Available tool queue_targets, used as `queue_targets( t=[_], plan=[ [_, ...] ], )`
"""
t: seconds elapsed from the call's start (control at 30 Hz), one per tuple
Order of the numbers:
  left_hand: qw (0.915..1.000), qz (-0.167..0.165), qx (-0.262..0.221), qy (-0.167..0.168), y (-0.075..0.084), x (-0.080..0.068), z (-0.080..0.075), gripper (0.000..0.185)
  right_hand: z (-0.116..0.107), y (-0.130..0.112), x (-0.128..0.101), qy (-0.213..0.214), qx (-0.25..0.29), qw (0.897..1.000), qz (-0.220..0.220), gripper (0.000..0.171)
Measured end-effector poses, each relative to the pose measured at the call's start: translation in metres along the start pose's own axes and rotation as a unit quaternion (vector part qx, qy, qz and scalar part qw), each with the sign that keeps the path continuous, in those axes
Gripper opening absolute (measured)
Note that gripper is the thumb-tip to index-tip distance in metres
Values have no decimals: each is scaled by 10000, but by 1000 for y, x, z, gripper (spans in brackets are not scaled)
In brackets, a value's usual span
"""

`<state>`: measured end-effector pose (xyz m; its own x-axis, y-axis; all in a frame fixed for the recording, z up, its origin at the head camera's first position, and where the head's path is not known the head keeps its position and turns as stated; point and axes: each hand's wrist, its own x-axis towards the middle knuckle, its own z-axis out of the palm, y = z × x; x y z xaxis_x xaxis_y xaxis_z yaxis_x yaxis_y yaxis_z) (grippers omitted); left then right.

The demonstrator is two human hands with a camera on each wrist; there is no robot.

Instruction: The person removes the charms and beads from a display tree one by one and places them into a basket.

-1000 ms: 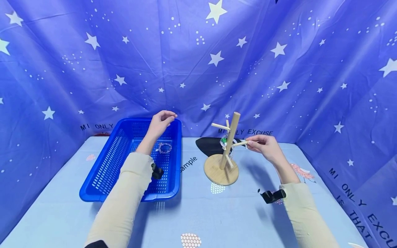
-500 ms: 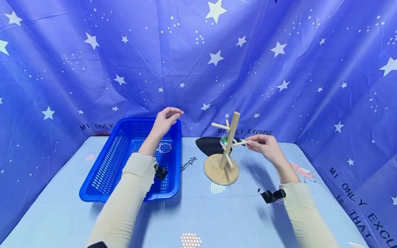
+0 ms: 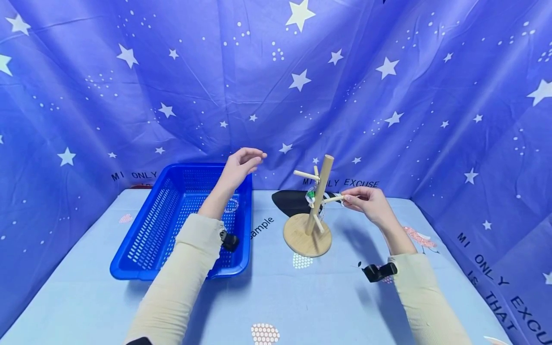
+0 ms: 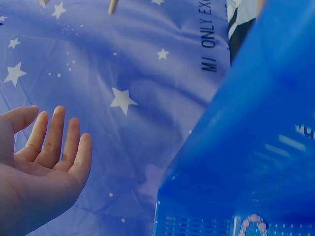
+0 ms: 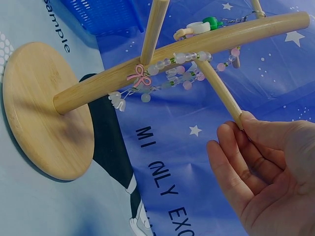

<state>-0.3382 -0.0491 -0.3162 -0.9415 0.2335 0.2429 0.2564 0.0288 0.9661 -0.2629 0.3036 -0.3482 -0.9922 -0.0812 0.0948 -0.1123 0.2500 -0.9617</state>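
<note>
My left hand [image 3: 243,165] is in the air above the far right corner of a blue plastic basket [image 3: 142,274]. In the left wrist view its fingers curve loosely with nothing in them. A pink beaded bracelet [image 4: 254,218] lies inside the basket. Thumb and fingertips of my right hand [image 5: 275,167] pinch the end of a peg [image 5: 222,91] on a wooden stand [image 5: 98,88] with a round base. Beaded bracelets [image 5: 179,58], one with a pink bow, hang by the post. Behind it dangles a charm [image 5: 212,23] with green and white parts.
The stand's base [image 3: 297,244] rests on a light blue patterned tablecloth [image 3: 310,306], right of the basket. A blue star-printed curtain [image 3: 241,86] encloses the back and sides. More pegs [image 3: 306,176] stick out from the post in different directions.
My left hand has moved right and slightly up, from over the basket toward the stand. The right hand keeps its pinch on the peg, and the stand has not moved.
</note>
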Motion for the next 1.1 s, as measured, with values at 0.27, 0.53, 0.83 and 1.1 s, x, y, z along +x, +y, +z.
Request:
queue_targets(
  t=[0.27, 0.53, 0.83, 1.1],
  plan=[
    [9997, 27, -105, -235, 3, -2, 14, 29, -1, 0, 0, 20, -45, 10000, 42, 24],
    [9989, 66, -138, -449, 2, -3, 29, 28, -2, -1, -1, 15, -74, 9999, 66, 25],
    [9975, 68, -58, -698, 3, -6, 43, 27, -1, -2, -2, 31, -89, 9999, 116, 33],
    [9960, 64, 101, -884, 5, -9, 56, 26, -1, -2, -1, 17, -71, 9999, 127, 32]
  ],
)
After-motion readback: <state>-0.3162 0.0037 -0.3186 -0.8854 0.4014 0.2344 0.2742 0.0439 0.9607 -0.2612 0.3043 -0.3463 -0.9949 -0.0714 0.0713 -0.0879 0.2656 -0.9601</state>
